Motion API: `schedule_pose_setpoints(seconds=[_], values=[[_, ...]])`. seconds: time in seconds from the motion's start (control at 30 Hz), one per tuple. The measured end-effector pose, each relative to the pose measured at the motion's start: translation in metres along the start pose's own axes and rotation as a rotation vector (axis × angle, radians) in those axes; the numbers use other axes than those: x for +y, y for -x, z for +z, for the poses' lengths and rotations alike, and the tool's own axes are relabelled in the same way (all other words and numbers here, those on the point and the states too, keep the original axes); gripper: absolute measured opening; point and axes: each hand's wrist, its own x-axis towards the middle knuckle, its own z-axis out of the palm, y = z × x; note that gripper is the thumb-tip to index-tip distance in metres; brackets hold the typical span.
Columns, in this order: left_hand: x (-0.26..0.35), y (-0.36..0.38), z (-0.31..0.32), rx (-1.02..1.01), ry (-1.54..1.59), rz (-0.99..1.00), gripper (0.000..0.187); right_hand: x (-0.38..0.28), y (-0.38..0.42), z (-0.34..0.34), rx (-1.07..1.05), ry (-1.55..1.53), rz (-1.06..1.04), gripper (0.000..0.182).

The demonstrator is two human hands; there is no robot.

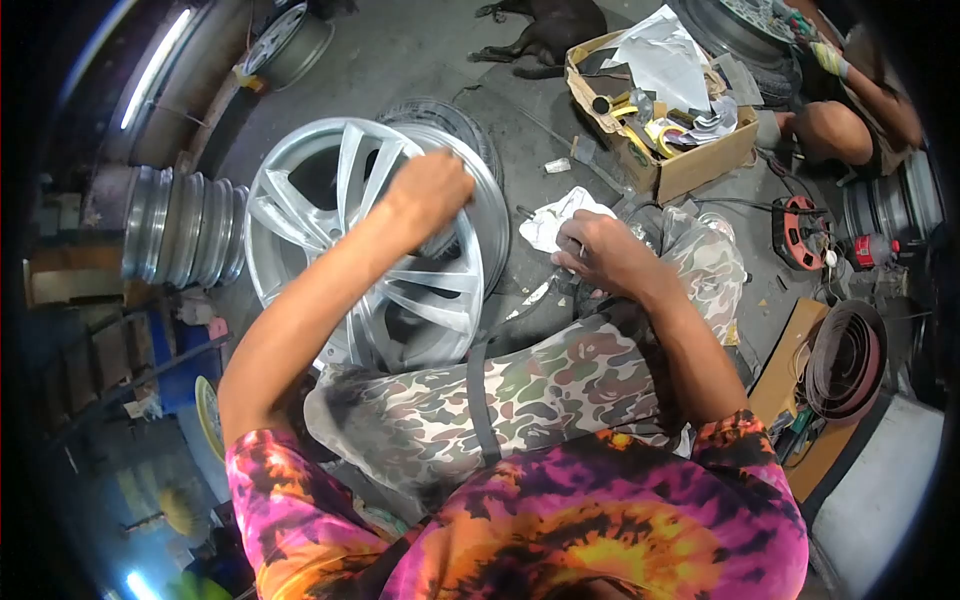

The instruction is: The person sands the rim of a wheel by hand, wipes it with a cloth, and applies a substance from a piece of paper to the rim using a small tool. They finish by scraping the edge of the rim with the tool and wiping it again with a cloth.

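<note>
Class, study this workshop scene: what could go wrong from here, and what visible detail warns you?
The silver wheel looks tilted, with the left hand at its edge; it might slip or roll if knocked. The black cable by the red reel could trip someone. The cardboard box is heaped with papers that might spill if bumped.

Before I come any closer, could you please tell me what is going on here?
The person's left hand, fingers curled, is at the upper right rim of a silvery spoked wheel. The right hand is by a crumpled white cloth or paper; its grip is unclear. Beyond a box of odds and ends, a co-worker's gloved hand is beside another wheel. A dark dog lies on the floor.
</note>
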Motion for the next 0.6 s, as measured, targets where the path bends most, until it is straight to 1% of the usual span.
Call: schedule_pose_setpoints(seconds=[0.03,0.07,0.1,0.17,0.2,0.23,0.3,0.33,0.37,0.43,0.5,0.57,0.6], values=[[0.008,0.001,0.008,0.01,-0.019,0.11,0.016,0.0,0.003,-0.002,0.006,-0.002,0.005,0.021],[0.014,0.009,0.011,0.022,0.028,0.2,0.015,-0.002,0.006,-0.004,-0.008,0.006,0.023,0.022],[0.006,0.008,0.011,0.019,0.027,0.208,0.015,-0.004,0.009,-0.006,-0.022,0.015,0.04,0.023],[-0.018,0.001,0.008,0.029,0.166,0.108,0.014,-0.005,0.013,-0.008,-0.026,0.017,0.042,0.023],[-0.028,-0.004,0.006,0.029,0.036,0.094,0.016,-0.004,0.014,-0.008,-0.026,0.024,0.035,0.023],[-0.025,-0.003,0.009,0.026,0.037,0.094,0.016,-0.004,0.016,-0.006,-0.027,0.021,0.036,0.023],[-0.012,-0.005,0.007,0.016,-0.236,0.133,0.018,0.001,0.017,-0.006,-0.069,0.037,0.092,0.024],[-0.004,-0.007,0.01,0.005,-0.158,0.193,0.018,0.004,0.018,-0.006,-0.068,0.035,0.095,0.024],[-0.01,-0.009,0.008,-0.002,-0.156,0.186,0.018,0.005,0.019,-0.004,-0.065,0.035,0.065,0.024],[-0.038,-0.032,-0.008,-0.163,0.175,0.075,0.017,0.006,0.017,-0.005,-0.058,0.043,0.036,0.024],[-0.037,-0.035,-0.025,-0.129,0.124,0.057,0.016,0.004,0.017,-0.006,-0.039,0.021,0.033,0.025],[-0.023,-0.032,-0.03,-0.195,0.105,0.143,0.018,0.004,0.018,-0.007,-0.052,0.035,0.051,0.026],[-0.028,-0.032,-0.022,-0.119,0.19,0.223,0.018,0.003,0.019,-0.006,-0.071,0.048,0.067,0.027]])
